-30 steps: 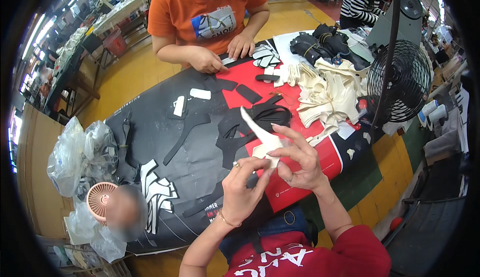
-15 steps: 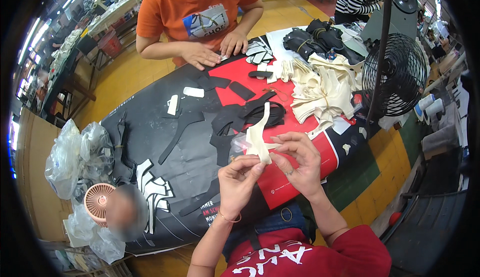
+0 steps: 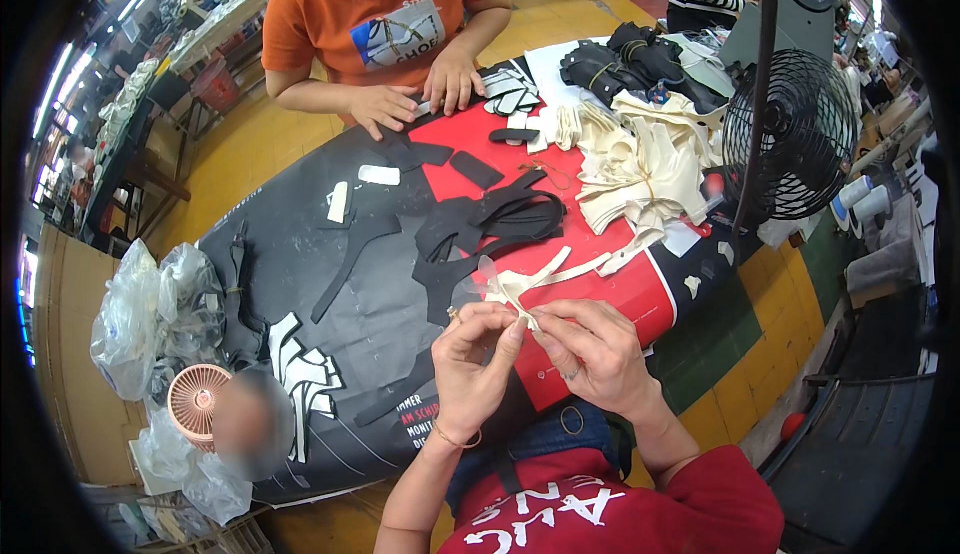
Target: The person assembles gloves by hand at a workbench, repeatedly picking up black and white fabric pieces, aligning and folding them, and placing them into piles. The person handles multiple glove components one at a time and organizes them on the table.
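Over the table's near edge, a cream strap-shaped cut piece (image 3: 517,282) is pinched between both my hands. My left hand (image 3: 473,362) closes thumb and fingers on its near end. Right beside it, my right hand (image 3: 597,352) grips the same end, the fingertips almost meeting. The piece's far arms spread out above the table, with a small clear film bit (image 3: 487,276) next to them. Just beyond lie black curved strap pieces (image 3: 490,222) in a loose pile. Whatever sits between my fingertips is partly hidden.
Stacked cream pieces (image 3: 640,174) and a black fan (image 3: 790,144) stand at the right. White-edged black pieces (image 3: 305,369), a pink fan (image 3: 200,406) and plastic bags (image 3: 130,324) are at the left. Across the table, a co-worker's hands (image 3: 415,99) press a small piece.
The cream piece has dropped from standing upright to lying lower and spread away from me. My right hand has moved in against the left, its fingers closing on the piece.
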Motion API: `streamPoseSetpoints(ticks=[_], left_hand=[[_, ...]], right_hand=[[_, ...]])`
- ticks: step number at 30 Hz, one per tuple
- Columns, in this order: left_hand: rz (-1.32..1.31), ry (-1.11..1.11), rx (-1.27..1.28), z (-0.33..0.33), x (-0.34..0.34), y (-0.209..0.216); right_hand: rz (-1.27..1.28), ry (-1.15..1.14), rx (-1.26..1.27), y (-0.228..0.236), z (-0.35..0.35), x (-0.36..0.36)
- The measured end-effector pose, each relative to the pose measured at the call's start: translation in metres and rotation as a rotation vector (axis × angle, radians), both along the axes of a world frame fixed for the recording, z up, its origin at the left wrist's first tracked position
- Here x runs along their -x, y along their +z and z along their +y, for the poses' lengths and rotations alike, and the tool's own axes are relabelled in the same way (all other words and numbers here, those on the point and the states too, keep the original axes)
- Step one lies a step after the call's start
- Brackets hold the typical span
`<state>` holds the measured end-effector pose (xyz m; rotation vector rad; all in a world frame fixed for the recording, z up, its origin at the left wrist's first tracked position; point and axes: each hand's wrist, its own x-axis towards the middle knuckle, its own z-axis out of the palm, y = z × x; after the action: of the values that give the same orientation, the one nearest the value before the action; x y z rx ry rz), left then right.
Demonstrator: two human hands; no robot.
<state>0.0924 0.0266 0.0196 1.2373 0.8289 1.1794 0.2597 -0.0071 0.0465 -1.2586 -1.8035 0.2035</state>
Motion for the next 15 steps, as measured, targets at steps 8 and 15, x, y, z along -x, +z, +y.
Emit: streamPoseSetpoints(ticks=[8,15], left_hand=[[0.064,-0.076,-0.015,-0.0002,0.0038,0.0042],[0.034,-0.116,0.03,0.0009,0.0041,0.0034]], right_hand=[[0.246,0.06,0.182,0.0001,-0.0033,-0.0033],[0.336,0.044,0.275,0.0032,-0.0058,-0.0066]])
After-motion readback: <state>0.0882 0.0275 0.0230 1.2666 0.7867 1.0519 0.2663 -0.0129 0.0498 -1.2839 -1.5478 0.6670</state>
